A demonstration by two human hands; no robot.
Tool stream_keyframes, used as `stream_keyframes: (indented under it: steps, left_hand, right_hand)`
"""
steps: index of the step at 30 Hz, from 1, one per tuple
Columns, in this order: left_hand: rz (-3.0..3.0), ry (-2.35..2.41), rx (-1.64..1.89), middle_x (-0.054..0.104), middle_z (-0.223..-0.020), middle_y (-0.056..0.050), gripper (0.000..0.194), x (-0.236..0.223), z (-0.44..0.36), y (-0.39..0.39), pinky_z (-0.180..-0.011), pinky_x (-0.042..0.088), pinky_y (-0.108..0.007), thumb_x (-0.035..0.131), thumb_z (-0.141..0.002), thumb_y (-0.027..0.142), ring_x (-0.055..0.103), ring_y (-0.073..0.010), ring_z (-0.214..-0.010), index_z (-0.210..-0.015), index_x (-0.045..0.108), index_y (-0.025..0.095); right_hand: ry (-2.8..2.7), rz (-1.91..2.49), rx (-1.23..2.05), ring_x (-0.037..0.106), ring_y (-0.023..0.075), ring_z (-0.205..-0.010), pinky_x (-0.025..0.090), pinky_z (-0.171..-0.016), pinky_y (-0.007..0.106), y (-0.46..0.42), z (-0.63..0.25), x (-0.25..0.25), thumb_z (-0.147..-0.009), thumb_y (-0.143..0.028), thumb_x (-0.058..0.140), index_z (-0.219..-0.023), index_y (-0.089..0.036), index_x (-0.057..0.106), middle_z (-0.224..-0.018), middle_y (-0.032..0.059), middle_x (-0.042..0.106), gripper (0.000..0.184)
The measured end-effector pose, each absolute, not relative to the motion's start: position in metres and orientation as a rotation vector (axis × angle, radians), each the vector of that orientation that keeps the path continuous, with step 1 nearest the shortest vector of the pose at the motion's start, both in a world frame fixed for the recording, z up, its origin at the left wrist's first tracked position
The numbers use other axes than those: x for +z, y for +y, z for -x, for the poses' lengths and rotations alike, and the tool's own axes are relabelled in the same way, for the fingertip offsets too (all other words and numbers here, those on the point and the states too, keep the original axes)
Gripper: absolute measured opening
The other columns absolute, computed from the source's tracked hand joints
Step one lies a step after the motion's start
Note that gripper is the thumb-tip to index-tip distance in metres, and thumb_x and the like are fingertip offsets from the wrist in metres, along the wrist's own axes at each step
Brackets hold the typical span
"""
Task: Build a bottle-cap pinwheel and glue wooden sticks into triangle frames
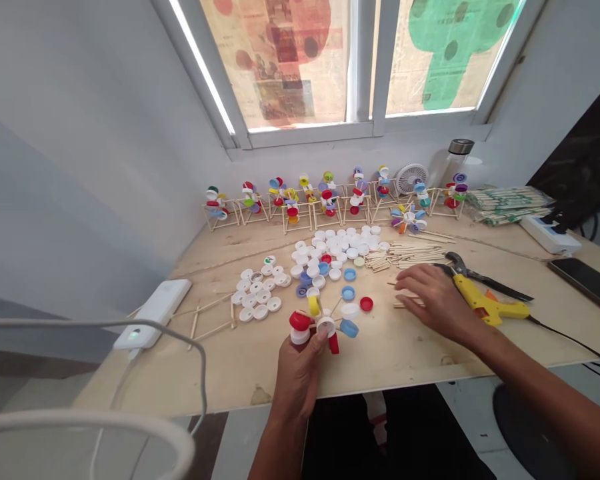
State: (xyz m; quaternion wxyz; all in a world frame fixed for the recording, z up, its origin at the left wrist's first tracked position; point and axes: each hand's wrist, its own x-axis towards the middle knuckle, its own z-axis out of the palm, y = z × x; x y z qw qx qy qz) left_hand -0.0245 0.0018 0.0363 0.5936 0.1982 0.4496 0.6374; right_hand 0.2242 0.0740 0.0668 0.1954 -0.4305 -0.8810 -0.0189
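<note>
Nearest the viewer, the person's left hand (297, 380) rises from the near edge of a pale wooden surface (395, 360). It is closed around a bottle-cap toy (316, 327), with the thumb pressed against a white cap. The toy is a cluster of red, yellow, white and blue caps joined by thin sticks. Its long axis runs roughly left to right, with a red and white stack at the left end and a blue cap at the right.

The left hand is directly under the toy, while the right hand (437, 303) is well off to the right. The right hand lies open and palm down, fingers spread, its fingertips beside a small bunch of wooden sticks (407, 301). A yellow glue gun (485, 301) lies just right of it, with dark pliers (480, 277) beside the gun.

Just beyond the toy are loose caps, including a blue cap (348, 293) and a red cap (366, 304), then a wide scatter of white caps (330, 250). At the far edge, a row of similar toys on stick stands (327, 203) lines up beneath a window (300, 67).
</note>
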Motion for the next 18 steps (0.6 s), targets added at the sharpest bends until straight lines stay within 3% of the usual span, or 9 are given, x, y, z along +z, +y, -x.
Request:
stream_keyframes:
  steps: [8, 18]
  left_hand:
    - [-0.458, 1.039, 1.427, 0.069, -0.085, -0.003, 0.028, 0.028, 0.019, 0.002, -0.081, 0.048, -0.024, 0.082, -0.059, 0.024, 0.06, -0.0137, -0.085, -0.083, 0.071, 0.014]
    - [-0.401, 1.007, 1.487, 0.069, -0.083, -0.003, 0.027, 0.028, 0.011, 0.004, -0.076, 0.05, -0.024, 0.084, -0.055, 0.02, 0.062, -0.0136, -0.081, -0.078, 0.071, 0.013]
  right_hand:
    - [-2.291, 1.641, -0.282, 0.057, 0.0281, -0.104, 0.043, -0.085, 0.043, 0.04, -0.356, 0.055, -0.087, -0.034, 0.043, -0.105, -0.021, 0.064, -0.111, 0.0107, 0.065, 0.03]
    - [-2.436, 1.694, -0.353, 0.056, 0.0361, -0.106, 0.043, -0.078, 0.045, 0.035, -0.39, 0.022, -0.081, -0.026, 0.047, -0.12, -0.013, 0.058, -0.122, 0.0188, 0.059, 0.042]
